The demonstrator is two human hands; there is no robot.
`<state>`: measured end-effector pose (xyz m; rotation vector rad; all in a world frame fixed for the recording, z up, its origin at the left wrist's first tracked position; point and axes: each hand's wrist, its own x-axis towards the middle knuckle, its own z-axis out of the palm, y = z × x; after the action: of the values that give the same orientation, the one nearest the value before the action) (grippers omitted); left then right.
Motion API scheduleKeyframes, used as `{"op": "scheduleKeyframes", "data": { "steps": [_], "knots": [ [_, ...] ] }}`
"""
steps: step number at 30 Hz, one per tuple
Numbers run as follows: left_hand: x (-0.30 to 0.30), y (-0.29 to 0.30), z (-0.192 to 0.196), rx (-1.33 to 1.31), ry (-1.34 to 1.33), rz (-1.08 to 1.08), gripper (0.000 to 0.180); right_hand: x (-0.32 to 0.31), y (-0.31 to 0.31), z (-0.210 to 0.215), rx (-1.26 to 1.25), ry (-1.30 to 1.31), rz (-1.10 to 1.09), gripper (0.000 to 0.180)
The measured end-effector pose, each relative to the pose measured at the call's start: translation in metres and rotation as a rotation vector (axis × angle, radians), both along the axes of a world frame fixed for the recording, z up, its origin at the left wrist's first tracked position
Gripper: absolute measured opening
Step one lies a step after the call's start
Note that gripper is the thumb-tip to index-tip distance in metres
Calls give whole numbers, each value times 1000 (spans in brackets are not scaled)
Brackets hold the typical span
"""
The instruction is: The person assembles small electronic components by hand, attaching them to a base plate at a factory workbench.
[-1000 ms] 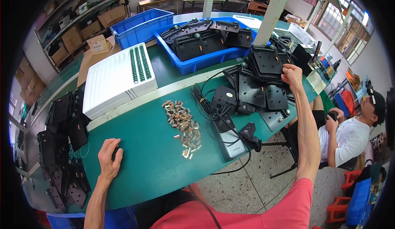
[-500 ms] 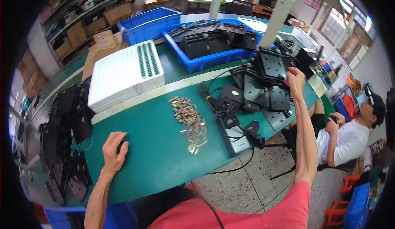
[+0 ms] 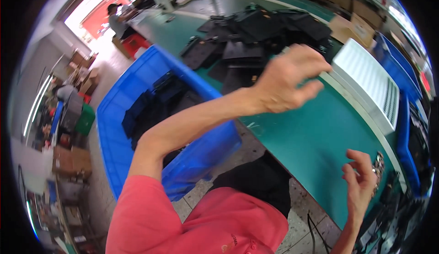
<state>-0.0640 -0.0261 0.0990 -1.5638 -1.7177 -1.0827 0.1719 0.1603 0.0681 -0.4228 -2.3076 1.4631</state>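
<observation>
Black parts (image 3: 256, 39) lie just beyond the raised, empty left hand (image 3: 286, 78), right hand (image 3: 361, 185) loosely open near the worktop (image 3: 311, 135) edge.

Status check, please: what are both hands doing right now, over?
Left hand raised over black parts, holding nothing. Right hand open beside metal clips. Nothing between them on green table.

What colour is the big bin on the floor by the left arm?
Blue bin, holding dark parts; clearest in the head view.
</observation>
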Motion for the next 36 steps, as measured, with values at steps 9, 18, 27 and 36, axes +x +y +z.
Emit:
{"op": "scheduleKeyframes", "data": {
  "steps": [9, 18, 27, 36],
  "knots": [
    [28, -352, -103, -357, -673, 1013, 54, -51, 8, -72, -221, -89, 101, 18],
    [30, -362, -181, -625, -831, 1061, 76, -51, 9, -79, -182, -63, 66, 18],
    [-33, -296, -191, -775, -795, 1140, 73, -46, 2, -73, -216, -11, 91, 12],
    [0, -406, -142, 1, -1071, 1138, 20, -50, 1, -68, -296, -13, 139, 10]
  ]
}}
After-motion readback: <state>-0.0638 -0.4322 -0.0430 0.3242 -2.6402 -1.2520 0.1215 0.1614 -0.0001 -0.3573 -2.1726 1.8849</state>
